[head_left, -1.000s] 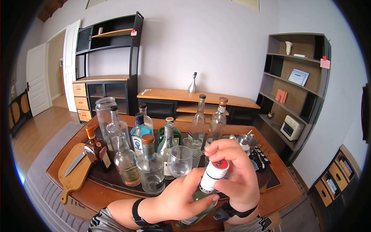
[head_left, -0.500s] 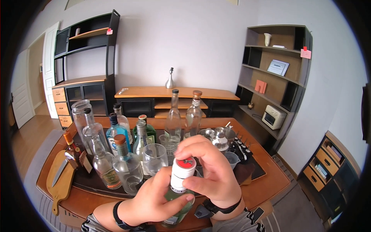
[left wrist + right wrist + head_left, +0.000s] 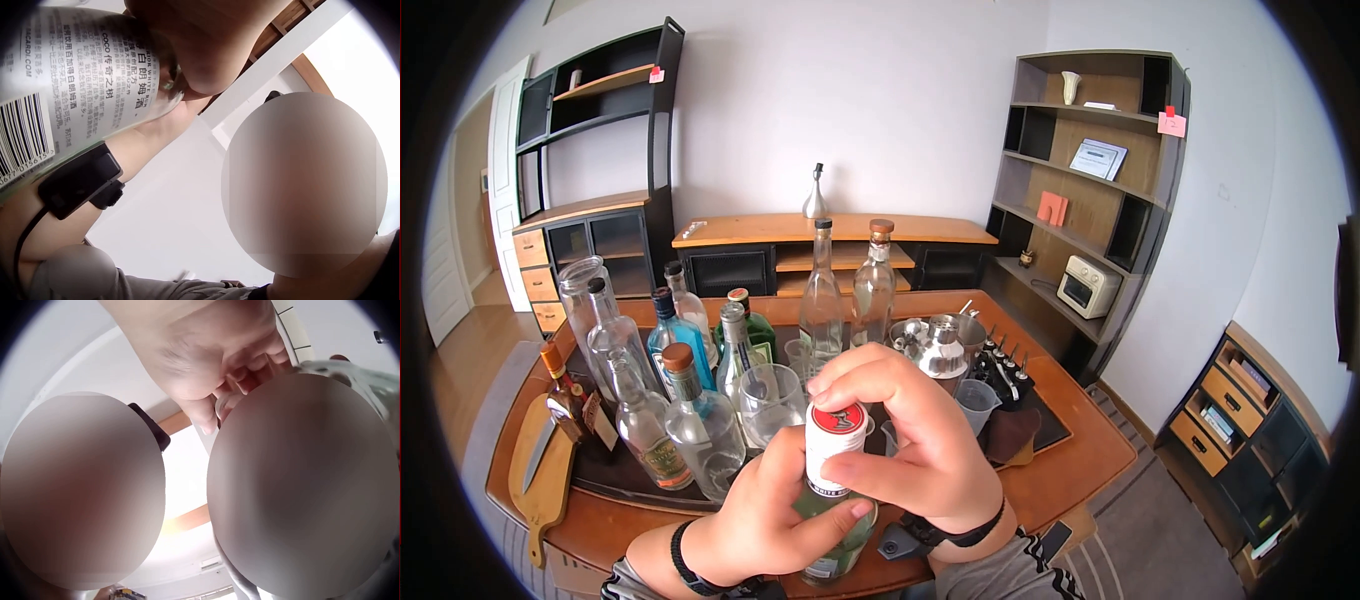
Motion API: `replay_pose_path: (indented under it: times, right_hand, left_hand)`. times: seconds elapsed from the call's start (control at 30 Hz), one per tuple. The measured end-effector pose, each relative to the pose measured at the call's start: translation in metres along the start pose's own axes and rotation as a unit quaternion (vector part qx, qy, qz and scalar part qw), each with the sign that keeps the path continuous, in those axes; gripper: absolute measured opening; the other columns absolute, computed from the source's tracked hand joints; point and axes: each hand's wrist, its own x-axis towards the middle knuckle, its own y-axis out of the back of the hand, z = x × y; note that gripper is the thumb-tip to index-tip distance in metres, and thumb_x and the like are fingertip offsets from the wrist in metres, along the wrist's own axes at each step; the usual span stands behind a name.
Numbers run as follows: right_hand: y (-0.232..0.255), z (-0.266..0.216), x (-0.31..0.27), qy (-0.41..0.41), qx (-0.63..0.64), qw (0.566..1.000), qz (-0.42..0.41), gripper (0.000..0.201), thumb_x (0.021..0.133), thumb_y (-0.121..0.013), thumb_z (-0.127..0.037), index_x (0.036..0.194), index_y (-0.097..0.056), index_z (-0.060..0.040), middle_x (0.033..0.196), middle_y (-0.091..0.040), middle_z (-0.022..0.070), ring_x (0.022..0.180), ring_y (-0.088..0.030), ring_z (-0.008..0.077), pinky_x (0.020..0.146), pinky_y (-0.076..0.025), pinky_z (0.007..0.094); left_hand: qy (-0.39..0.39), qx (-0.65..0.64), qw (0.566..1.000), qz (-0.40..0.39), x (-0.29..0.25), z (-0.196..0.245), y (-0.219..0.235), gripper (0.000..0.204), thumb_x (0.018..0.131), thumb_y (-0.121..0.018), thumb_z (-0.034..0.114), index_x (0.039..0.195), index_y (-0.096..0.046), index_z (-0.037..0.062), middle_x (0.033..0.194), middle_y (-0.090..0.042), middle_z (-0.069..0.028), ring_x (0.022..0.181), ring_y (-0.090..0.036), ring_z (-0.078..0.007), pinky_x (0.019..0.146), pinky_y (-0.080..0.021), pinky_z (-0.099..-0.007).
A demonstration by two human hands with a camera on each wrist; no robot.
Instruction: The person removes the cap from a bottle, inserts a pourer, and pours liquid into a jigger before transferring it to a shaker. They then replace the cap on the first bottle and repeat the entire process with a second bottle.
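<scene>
A clear rum bottle (image 3: 840,555) with a white cap (image 3: 827,462) and a red top stands tilted close to my body, in the middle of the head view. My left hand (image 3: 765,510) grips it around the neck, thumb across the front. With thumb and curled fingers, my right hand (image 3: 930,440) holds the cap from the side and above. In the left wrist view the bottle's printed back label (image 3: 75,87) shows, barcode included. The right wrist view has the right hand (image 3: 206,356) from its palm side, fingers curled at the bottle's neck end.
Several bottles, among them a blue one (image 3: 680,335), and a large wine glass (image 3: 772,400) crowd the table's left and middle. A knife (image 3: 538,455) lies on a wooden cutting board (image 3: 550,490) at left. Right stand a metal shaker (image 3: 940,350), a plastic measuring jug (image 3: 977,402) and several pourers (image 3: 1005,365).
The head view has turned right, so the room and table slide left in it. Both hands keep their hold on the bottle and cap, with only slight shifts of the fingers.
</scene>
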Motion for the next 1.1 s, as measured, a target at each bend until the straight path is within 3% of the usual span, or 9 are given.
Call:
replay_pose_path:
  times: [0.13, 0.23, 0.37, 0.6, 0.7, 0.8, 0.9, 1.03, 1.1]
  right_hand:
    - [0.008, 0.001, -0.005, -0.085, 0.221, 0.971, -0.025, 0.031, 0.084, -0.070, 0.000, 0.114, -0.063, 0.0022, 0.126, -0.060, 0.0248, 0.119, -0.058, 0.0285, 0.098, -0.045, 0.0387]
    - [0.013, 0.010, -0.004, -0.049, 0.178, 0.980, -0.070, 0.032, 0.084, -0.071, -0.003, 0.115, -0.062, 0.0005, 0.125, -0.060, 0.0215, 0.119, -0.057, 0.0274, 0.099, -0.044, 0.0386]
    - [0.003, 0.006, -0.003, -0.051, 0.044, 0.997, -0.035, 0.036, 0.084, -0.073, -0.009, 0.116, -0.060, -0.0017, 0.124, -0.059, 0.0168, 0.121, -0.054, 0.0261, 0.100, -0.043, 0.0387]
    - [0.005, 0.004, -0.001, -0.096, 0.265, 0.959, -0.037, 0.033, 0.088, -0.069, -0.012, 0.116, -0.065, 0.0055, 0.115, -0.066, 0.0196, 0.112, -0.061, 0.0306, 0.103, -0.043, 0.0415]
    - [0.014, 0.009, -0.001, -0.106, 0.192, 0.971, -0.098, 0.038, 0.089, -0.069, -0.017, 0.120, -0.063, 0.0054, 0.119, -0.064, 0.0197, 0.116, -0.060, 0.0302, 0.103, -0.043, 0.0414]
    - [0.003, 0.003, -0.001, -0.099, 0.057, 0.992, -0.051, 0.043, 0.091, -0.069, -0.020, 0.124, -0.060, 0.0051, 0.123, -0.063, 0.0199, 0.117, -0.059, 0.0295, 0.102, -0.044, 0.0406]
    - [0.009, 0.012, 0.004, -0.079, 0.144, 0.980, -0.110, 0.048, 0.090, -0.070, -0.021, 0.127, -0.057, 0.0061, 0.126, -0.061, 0.0200, 0.122, -0.057, 0.0303, 0.104, -0.043, 0.0405]
    - [0.004, 0.007, -0.001, -0.172, 0.350, 0.917, -0.082, 0.046, 0.090, -0.069, -0.018, 0.124, -0.058, 0.0118, 0.131, -0.059, 0.0277, 0.128, -0.055, 0.0378, 0.112, -0.037, 0.0458]
    - [0.001, 0.007, -0.001, -0.138, 0.265, 0.951, -0.075, 0.042, 0.091, -0.067, -0.016, 0.121, -0.060, 0.0123, 0.123, -0.064, 0.0285, 0.121, -0.061, 0.0358, 0.109, -0.040, 0.0427]
  left_hand:
    - [-0.007, -0.021, 1.000, 0.003, -0.001, 0.002, -0.002, 0.057, 0.081, -0.080, 0.013, 0.124, -0.043, -0.0006, 0.103, -0.065, -0.0164, 0.091, -0.070, -0.0307, 0.076, -0.055, -0.0369]
    - [-0.014, 0.001, 1.000, 0.005, -0.001, 0.001, -0.002, 0.058, 0.081, -0.080, 0.013, 0.124, -0.043, -0.0005, 0.105, -0.065, -0.0163, 0.092, -0.070, -0.0300, 0.076, -0.055, -0.0373]
    - [0.015, 0.008, 1.000, -0.011, 0.000, 0.002, 0.002, 0.061, 0.081, -0.080, 0.013, 0.127, -0.043, -0.0004, 0.106, -0.064, -0.0166, 0.093, -0.069, -0.0297, 0.077, -0.055, -0.0378]
    - [-0.006, -0.035, 0.999, 0.012, -0.004, -0.004, -0.006, 0.063, 0.081, -0.079, 0.012, 0.130, -0.041, -0.0008, 0.109, -0.063, -0.0168, 0.097, -0.069, -0.0301, 0.080, -0.054, -0.0372]
    - [-0.016, -0.019, 1.000, 0.003, -0.003, -0.003, -0.003, 0.063, 0.082, -0.079, 0.013, 0.130, -0.041, -0.0011, 0.111, -0.064, -0.0175, 0.099, -0.069, -0.0313, 0.081, -0.054, -0.0377]
    - [0.026, -0.003, 1.000, -0.007, 0.001, 0.000, 0.001, 0.060, 0.082, -0.079, 0.013, 0.127, -0.042, -0.0007, 0.110, -0.065, -0.0182, 0.096, -0.070, -0.0335, 0.078, -0.055, -0.0388]
    - [-0.009, -0.008, 1.000, 0.007, -0.003, -0.007, -0.003, 0.059, 0.081, -0.080, 0.013, 0.125, -0.043, -0.0004, 0.107, -0.066, -0.0175, 0.093, -0.070, -0.0327, 0.076, -0.055, -0.0388]
    - [-0.028, -0.008, 1.000, 0.007, -0.004, -0.006, -0.005, 0.059, 0.081, -0.080, 0.014, 0.125, -0.044, -0.0011, 0.105, -0.066, -0.0175, 0.092, -0.070, -0.0319, 0.074, -0.055, -0.0385]
    - [-0.021, -0.005, 1.000, 0.010, -0.004, -0.003, -0.005, 0.060, 0.082, -0.079, 0.015, 0.126, -0.043, -0.0016, 0.105, -0.065, -0.0182, 0.091, -0.070, -0.0334, 0.074, -0.055, -0.0390]
